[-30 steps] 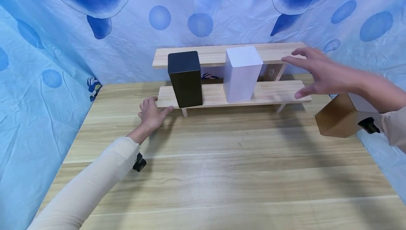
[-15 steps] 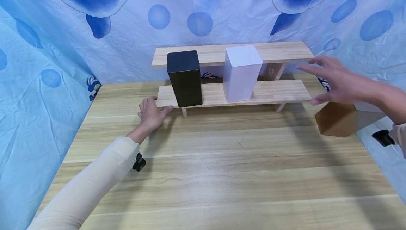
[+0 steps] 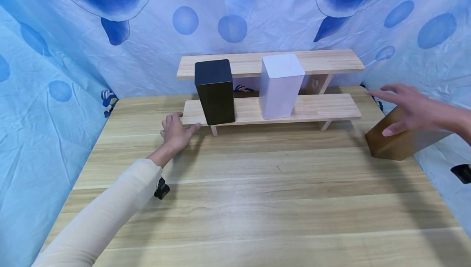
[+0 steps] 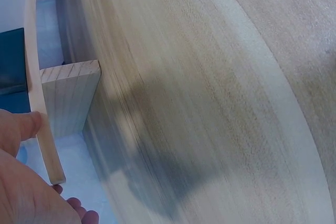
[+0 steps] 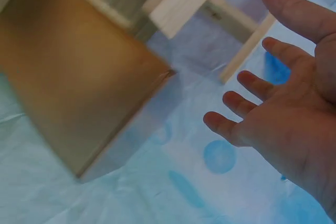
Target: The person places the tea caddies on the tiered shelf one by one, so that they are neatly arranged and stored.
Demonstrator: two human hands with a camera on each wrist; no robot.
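A two-tier wooden shelf (image 3: 324,107) stands at the back of the table. My left hand (image 3: 174,135) holds the left end of its lower board, the thumb on the front edge and the fingers curled around the end. On the lower board, a tall black box (image 3: 217,99) stands near that hand, and a white box (image 3: 281,91) stands upright right of centre. My right hand (image 3: 419,109), fingers spread and holding nothing, hovers over a brown box (image 3: 384,144) at the table's right edge. In the right wrist view that brown box (image 5: 89,77) lies apart from the fingers.
A pale wood-grain table (image 3: 239,201) spreads in front of the shelf. Blue curtains (image 3: 154,62) with whale and bubble prints hang behind and along both sides. The brown box partly overhangs the right edge.
My right hand has moved right and down, from the shelf's right end to above the brown box. The left hand, shelf and both standing boxes have kept their places.
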